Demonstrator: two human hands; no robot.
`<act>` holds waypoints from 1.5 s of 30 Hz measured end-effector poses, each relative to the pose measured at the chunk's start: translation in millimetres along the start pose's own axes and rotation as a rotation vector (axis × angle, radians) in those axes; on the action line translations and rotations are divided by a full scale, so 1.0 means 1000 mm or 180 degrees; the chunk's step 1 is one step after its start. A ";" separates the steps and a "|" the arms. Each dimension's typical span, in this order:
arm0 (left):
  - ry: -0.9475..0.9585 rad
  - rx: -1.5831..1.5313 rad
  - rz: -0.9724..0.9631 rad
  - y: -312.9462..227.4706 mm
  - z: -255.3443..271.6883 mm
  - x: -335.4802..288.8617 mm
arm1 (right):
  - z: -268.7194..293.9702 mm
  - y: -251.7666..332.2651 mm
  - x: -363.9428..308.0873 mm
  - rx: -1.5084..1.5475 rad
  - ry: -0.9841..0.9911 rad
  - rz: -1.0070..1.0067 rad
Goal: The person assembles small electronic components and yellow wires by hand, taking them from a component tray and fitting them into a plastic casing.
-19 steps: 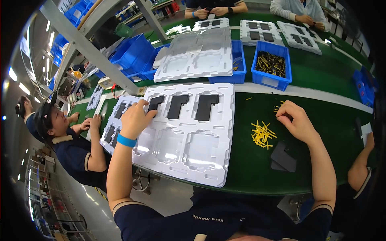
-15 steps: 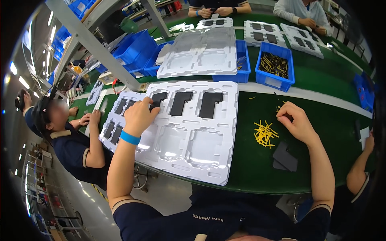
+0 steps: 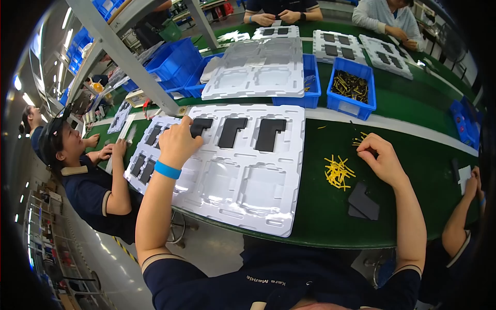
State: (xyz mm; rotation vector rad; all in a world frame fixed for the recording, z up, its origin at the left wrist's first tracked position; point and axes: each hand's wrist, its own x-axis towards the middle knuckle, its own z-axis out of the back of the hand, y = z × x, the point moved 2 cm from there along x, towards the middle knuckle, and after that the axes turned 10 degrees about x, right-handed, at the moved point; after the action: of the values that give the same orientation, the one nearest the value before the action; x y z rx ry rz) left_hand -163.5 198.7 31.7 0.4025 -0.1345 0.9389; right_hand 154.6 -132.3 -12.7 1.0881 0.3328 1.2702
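Observation:
My left hand (image 3: 176, 142) is at the top-left pocket of a white plastic tray (image 3: 258, 159), thumb and forefinger on a black L-shaped part (image 3: 201, 126). My fingers hide some of that part. Two similar black parts (image 3: 232, 132) lie in the pockets to its right, and the tray's near pockets hold none. Over the green table, my right hand (image 3: 381, 159) is closed in a pinch beside a few small black-and-yellow strips (image 3: 359, 138). What its fingertips hold is too small to make out. A pile of yellow strips (image 3: 338, 172) and two overlapping dark flat parts (image 3: 364, 200) lie nearby.
Behind the tray stand a stack of clear-white trays (image 3: 253, 67) and a blue bin (image 3: 351, 88) of black-and-yellow strips. A metal post (image 3: 124, 59) rises at the left. Co-workers sit left (image 3: 88, 181), right (image 3: 457, 222) and across the table (image 3: 281, 15).
My left hand has barely shifted at the same pocket, still on the black part. My right hand keeps its pinch near the small strips. The view has tilted slightly.

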 end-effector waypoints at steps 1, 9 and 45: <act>-0.0072 -0.0002 -0.0045 -0.002 0.000 0.000 | 0.001 0.000 0.001 -0.0030 0.0010 0.0028; 0.0083 0.0003 -0.0048 -0.008 0.009 -0.001 | 0.000 -0.004 -0.001 0.0027 0.0041 -0.0025; 0.0803 -0.3197 -0.2420 -0.252 0.069 -0.031 | -0.007 0.011 -0.005 0.0838 -0.0189 -0.0257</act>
State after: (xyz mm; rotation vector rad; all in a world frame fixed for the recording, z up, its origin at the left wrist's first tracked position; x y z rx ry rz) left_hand 25.7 16.6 16.0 -0.5758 -0.1853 0.0885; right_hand 140.8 -134.5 -9.3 1.3197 0.5044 1.1411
